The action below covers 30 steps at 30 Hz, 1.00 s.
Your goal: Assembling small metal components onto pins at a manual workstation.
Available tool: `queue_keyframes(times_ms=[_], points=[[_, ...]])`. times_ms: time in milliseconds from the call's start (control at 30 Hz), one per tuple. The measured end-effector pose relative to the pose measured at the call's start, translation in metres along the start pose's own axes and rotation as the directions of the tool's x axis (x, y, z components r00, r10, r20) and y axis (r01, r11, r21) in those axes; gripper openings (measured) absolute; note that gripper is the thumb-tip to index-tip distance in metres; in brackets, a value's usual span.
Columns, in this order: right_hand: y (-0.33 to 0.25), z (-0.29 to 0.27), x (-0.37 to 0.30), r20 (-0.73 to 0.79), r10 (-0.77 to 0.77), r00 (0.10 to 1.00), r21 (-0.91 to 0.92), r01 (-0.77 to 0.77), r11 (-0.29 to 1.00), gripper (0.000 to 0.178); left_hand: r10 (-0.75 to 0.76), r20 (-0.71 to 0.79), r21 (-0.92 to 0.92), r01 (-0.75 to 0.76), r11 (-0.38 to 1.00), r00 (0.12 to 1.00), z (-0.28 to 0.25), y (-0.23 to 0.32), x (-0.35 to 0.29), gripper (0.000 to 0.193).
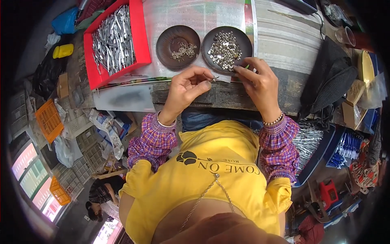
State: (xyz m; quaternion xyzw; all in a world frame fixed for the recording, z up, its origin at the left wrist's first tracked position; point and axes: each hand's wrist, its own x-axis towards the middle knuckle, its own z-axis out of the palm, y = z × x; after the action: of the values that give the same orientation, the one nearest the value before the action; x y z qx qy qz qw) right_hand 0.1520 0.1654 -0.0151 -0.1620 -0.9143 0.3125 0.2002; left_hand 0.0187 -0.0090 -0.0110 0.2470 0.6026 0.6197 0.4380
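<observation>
My left hand [187, 90] is closed, thumb and forefinger pinching a small silvery metal piece [215, 79] just in front of the two bowls. At the near rim of the right dark bowl [248, 38], my right hand [262, 86] has its fingers bent together, and a bit of green shows between them. What those fingers grip is too small to make out. Shiny round metal pieces [224, 48] fill much of that bowl. The left dark bowl [165, 40] holds a smaller heap of thin metal pins [184, 51].
A red box [142, 32] full of slim metal parts [114, 40] stands left of the bowls. On the right are a black mesh bag [331, 79] and a clear plastic cup [345, 36]. A blue bin [321, 156] of metal parts sits beside my right arm.
</observation>
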Motion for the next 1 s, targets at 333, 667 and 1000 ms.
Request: queue_keyframes(times_ms=[333, 667, 1000], points=[[-0.009, 0.010, -0.020, 0.225, 0.417, 0.881, 0.766, -0.424, 0.483, 0.011, -0.043, 0.026, -0.072, 0.045, 0.996, 0.999, 0.015, 0.003, 0.001, 0.025], [-0.022, 0.021, -0.036, 0.463, 0.475, 0.748, 0.833, -0.551, 0.056, 0.019, -0.023, 0.042, 0.035, 0.021, 0.999, 0.999, 0.023, 0.002, -0.003, 0.021], [-0.026, 0.022, -0.039, 0.464, 0.522, 0.715, 0.833, -0.553, 0.017, 0.017, 0.269, 0.106, 0.473, -0.287, 0.833, 0.957, 0.027, 0.001, -0.004, 0.021]])
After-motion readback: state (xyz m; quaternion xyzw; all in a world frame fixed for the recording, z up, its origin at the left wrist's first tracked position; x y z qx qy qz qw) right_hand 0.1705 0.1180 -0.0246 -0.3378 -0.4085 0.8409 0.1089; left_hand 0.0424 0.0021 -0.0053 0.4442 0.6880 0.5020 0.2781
